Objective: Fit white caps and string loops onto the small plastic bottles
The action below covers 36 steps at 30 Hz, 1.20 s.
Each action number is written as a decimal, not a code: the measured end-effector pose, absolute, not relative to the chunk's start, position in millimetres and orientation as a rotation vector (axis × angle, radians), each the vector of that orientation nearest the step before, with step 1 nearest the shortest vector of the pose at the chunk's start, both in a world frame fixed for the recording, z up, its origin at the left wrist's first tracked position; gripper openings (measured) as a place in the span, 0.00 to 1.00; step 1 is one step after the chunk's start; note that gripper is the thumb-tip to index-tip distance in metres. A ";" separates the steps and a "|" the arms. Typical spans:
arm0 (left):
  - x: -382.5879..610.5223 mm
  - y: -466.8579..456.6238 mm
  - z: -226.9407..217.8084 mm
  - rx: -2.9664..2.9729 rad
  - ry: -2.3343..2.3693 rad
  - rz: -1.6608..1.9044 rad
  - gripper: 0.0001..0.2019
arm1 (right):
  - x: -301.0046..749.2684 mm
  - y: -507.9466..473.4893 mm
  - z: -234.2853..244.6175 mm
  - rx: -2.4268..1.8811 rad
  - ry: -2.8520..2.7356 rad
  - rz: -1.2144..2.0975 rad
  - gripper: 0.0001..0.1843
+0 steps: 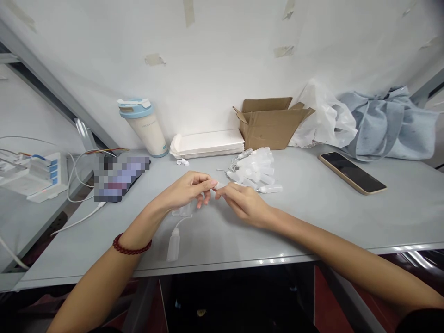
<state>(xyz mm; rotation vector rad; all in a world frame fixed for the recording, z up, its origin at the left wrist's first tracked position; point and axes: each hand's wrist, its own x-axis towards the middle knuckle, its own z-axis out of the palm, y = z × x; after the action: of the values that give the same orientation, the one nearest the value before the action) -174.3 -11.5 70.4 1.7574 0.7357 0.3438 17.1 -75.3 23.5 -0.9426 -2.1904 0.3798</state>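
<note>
My left hand [194,189] and my right hand [244,201] meet over the middle of the table. Pinched between their fingertips is a small white plastic part [218,185], mostly covered by the fingers, so its exact kind does not show. Just right of my right hand lies a pile of small translucent plastic bottles [255,169], some with thin cords. A similar bottle [173,246] with a thin cord lies near the front edge, below my left hand. Another clear plastic piece [181,211] is partly hidden beneath that hand.
Small white caps [182,162] sit before a stack of white boxes [208,142]. Behind are a tumbler [145,129], an open cardboard box [272,127], a plastic bag [324,118] and a blue cloth bag [391,125]. Phones lie left [123,178] and right [352,173]; cables run at left.
</note>
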 end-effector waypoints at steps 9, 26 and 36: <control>-171.5 -15.7 71.5 1.809 0.608 0.505 0.13 | 19.5 -73.4 39.6 -0.758 -1.644 1.390 0.11; -166.9 -16.6 68.5 1.739 0.879 0.488 0.21 | 21.4 -65.9 22.0 -1.179 -2.039 0.391 0.13; -159.0 -26.8 60.8 1.985 0.929 0.632 0.20 | 20.6 -70.6 28.3 -1.152 -1.851 0.478 0.15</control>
<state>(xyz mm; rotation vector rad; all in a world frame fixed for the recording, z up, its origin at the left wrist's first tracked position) -159.0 -26.8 60.8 1.9852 0.9286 0.6324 20.6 -70.6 28.3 -1.1520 -1.8513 0.4785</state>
